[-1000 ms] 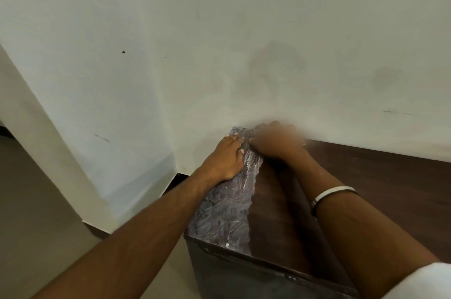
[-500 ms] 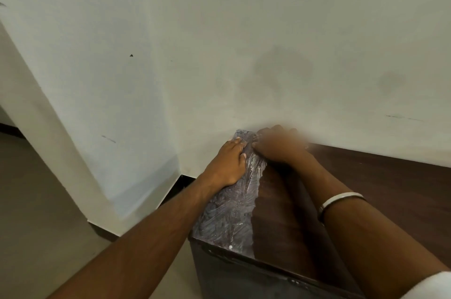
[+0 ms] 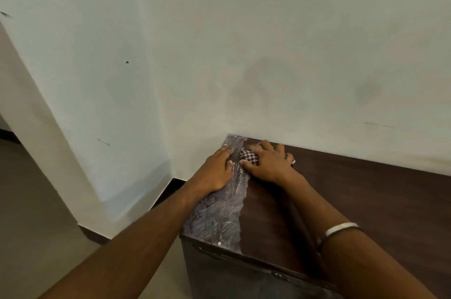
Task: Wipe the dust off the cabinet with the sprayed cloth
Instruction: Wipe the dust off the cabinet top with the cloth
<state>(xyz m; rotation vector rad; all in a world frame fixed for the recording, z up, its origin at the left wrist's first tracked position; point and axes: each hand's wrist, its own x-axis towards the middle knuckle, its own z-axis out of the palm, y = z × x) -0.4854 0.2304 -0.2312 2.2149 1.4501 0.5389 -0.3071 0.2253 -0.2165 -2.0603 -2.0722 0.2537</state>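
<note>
Dark brown wooden cabinet (image 3: 366,191) against the wall, top left strip grey with smeared dust. Checked red-white cloth (image 3: 248,156) bunched on the top near the back left corner, mostly covered by the right hand (image 3: 268,164).

The cabinet (image 3: 341,196) top looks like dark brown wood-grain laminate, smooth with a dull sheen, while its left strip is filmed with grey, streaky dust smeared in matt swirls. The cloth (image 3: 249,156) is a woven, red-and-white checked fabric, soft and crumpled. The wall (image 3: 244,42) is matt painted plaster, smudged in places. A bangle (image 3: 341,228) looks smooth, pale and slightly glossy.
</note>
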